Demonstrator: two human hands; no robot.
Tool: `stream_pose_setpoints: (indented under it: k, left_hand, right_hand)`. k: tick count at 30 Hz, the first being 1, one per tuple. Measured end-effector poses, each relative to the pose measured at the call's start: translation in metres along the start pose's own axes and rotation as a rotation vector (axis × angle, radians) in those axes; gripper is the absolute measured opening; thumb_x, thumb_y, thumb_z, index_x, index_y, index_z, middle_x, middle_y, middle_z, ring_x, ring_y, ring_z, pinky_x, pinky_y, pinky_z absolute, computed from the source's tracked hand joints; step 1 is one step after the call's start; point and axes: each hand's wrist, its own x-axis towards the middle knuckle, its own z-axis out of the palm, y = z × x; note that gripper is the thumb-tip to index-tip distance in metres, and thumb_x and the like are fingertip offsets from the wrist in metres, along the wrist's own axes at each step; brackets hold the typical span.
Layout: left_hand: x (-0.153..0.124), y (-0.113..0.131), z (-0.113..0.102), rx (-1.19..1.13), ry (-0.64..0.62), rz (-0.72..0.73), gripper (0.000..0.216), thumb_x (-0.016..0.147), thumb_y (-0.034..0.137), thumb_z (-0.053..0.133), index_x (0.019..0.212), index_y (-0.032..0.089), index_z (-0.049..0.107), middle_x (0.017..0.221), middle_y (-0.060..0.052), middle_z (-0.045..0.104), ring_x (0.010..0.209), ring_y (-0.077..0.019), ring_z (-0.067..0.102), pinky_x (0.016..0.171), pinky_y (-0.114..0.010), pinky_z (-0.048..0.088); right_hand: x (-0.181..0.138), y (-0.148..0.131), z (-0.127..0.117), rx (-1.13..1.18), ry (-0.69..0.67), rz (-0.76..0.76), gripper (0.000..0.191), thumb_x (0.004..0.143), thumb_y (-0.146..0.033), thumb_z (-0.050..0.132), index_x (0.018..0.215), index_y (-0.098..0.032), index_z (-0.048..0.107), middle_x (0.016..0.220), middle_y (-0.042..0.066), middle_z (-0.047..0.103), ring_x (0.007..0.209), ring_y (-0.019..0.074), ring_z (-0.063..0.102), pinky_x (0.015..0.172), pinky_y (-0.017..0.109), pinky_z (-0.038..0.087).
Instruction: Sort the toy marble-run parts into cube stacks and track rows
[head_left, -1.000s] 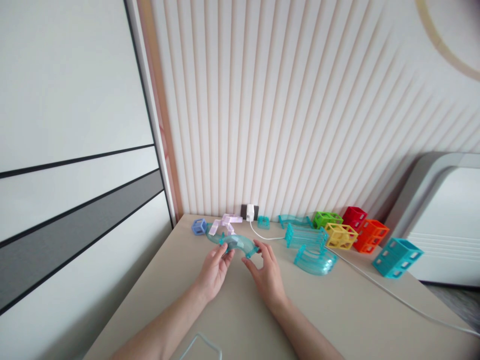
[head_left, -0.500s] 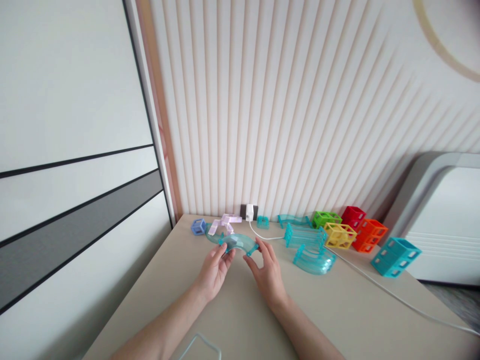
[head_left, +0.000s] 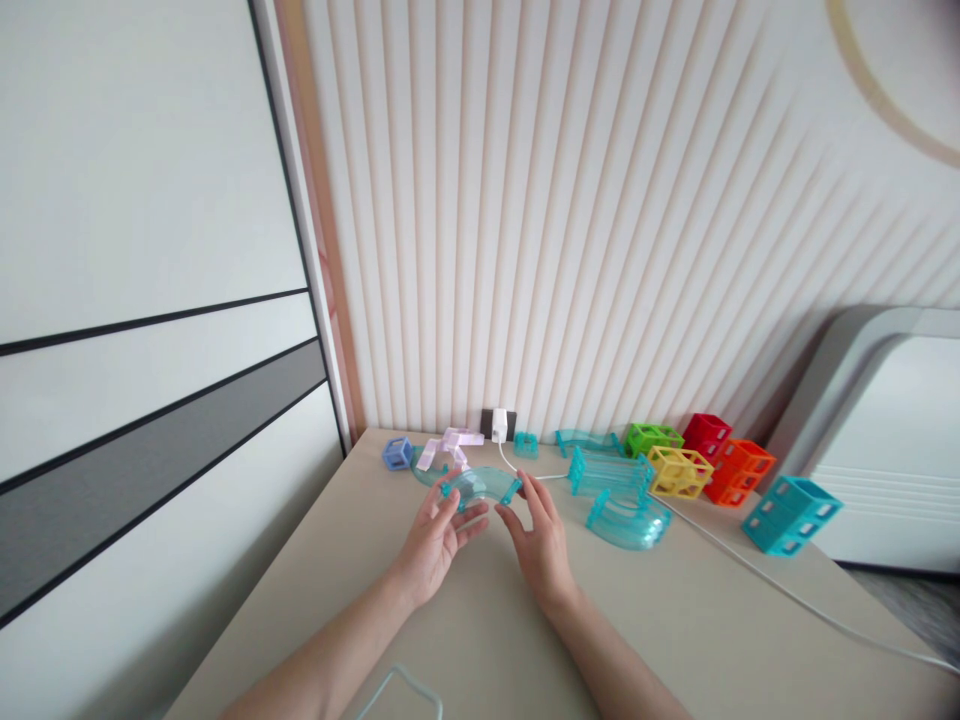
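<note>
- Your left hand and right hand grip opposite ends of a translucent teal curve.
- Probably light, stiff, slick: pinch its end clips.

I can't read any words, numbers or signs here.
</note>
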Motion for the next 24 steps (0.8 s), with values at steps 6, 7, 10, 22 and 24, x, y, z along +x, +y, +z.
stream_pose_setpoints:
  k: [6, 7, 10, 22, 24]
  left_hand:
    - [0.002, -0.002, -0.002, 0.009, -0.016, 0.0, 0.055, 0.088, 0.034, 0.071, 0.136, 0.028, 0.045, 0.114, -0.006, 0.07, 0.1, -0.0223, 0.072, 0.095, -0.041, 0.054]
    - [0.002, -0.003, -0.003, 0.013, -0.021, 0.0, 0.054, 0.089, 0.035, 0.07, 0.135, 0.027, 0.045, 0.115, -0.007, 0.07, 0.1, -0.0225, 0.071, 0.096, -0.042, 0.054]
    - [0.001, -0.002, -0.002, 0.037, -0.036, 0.006, 0.053, 0.089, 0.036, 0.069, 0.136, 0.029, 0.044, 0.12, -0.007, 0.067, 0.104, -0.0243, 0.07, 0.096, -0.044, 0.054]
    - [0.006, -0.013, -0.016, 0.519, 0.014, 0.152, 0.064, 0.08, 0.041, 0.075, 0.134, 0.029, 0.041, 0.13, -0.009, 0.058, 0.099, -0.0238, 0.069, 0.077, -0.039, 0.062]
    - [0.01, -0.014, -0.022, 0.672, 0.026, 0.229, 0.055, 0.081, 0.043, 0.072, 0.127, 0.024, 0.048, 0.121, -0.009, 0.061, 0.098, -0.0236, 0.067, 0.074, -0.037, 0.062]
  right_hand:
    - [0.002, 0.001, -0.001, 0.039, -0.05, 0.026, 0.048, 0.091, -0.044, 0.063, 0.133, -0.023, 0.057, 0.125, 0.013, 0.064, 0.109, 0.0273, 0.065, 0.095, 0.042, 0.054]
    - [0.003, 0.001, -0.002, 0.044, -0.057, 0.031, 0.047, 0.091, -0.044, 0.063, 0.133, -0.022, 0.058, 0.124, 0.013, 0.064, 0.108, 0.0271, 0.065, 0.095, 0.042, 0.054]
    - [0.004, 0.0, -0.004, 0.049, -0.069, 0.041, 0.044, 0.091, -0.042, 0.064, 0.13, -0.022, 0.059, 0.121, 0.013, 0.065, 0.106, 0.0265, 0.065, 0.094, 0.041, 0.053]
    - [0.009, -0.003, -0.014, 0.061, -0.071, 0.03, 0.036, 0.089, -0.037, 0.066, 0.12, -0.019, 0.062, 0.109, 0.011, 0.067, 0.095, 0.0234, 0.067, 0.086, 0.035, 0.056]
    - [0.008, -0.005, -0.022, 0.044, -0.071, 0.042, 0.036, 0.088, -0.037, 0.067, 0.119, -0.019, 0.062, 0.109, 0.01, 0.068, 0.094, 0.0229, 0.068, 0.085, 0.034, 0.057]
